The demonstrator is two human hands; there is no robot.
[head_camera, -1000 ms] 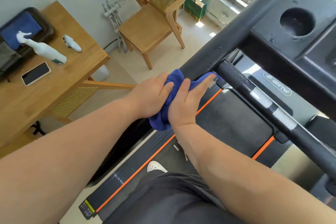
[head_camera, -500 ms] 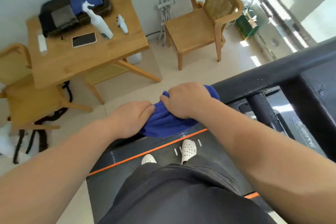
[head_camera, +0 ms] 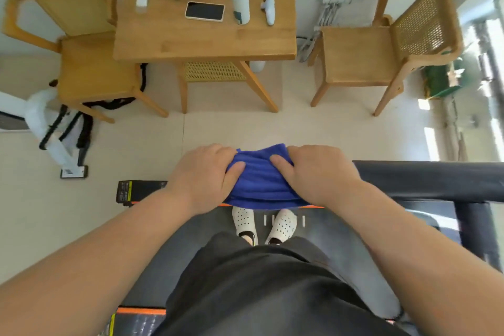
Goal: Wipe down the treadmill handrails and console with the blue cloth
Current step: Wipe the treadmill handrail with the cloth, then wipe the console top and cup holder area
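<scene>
Between the curled fingers (head_camera: 215, 150) of the left hand (head_camera: 201, 180) and right hand (head_camera: 319, 174), which pinch its bunched ends, the blue cloth (head_camera: 259, 183) spans what is probably the tip of the handrail (head_camera: 436, 180), hidden beneath; uneven pull from either grip could slide the cloth off, leaving that end unwiped.

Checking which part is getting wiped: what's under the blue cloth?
The black treadmill handrail reaches the right hand, which grips the bunched blue cloth; the left hand grips its other end. Whether rail continues beneath is covered.
</scene>
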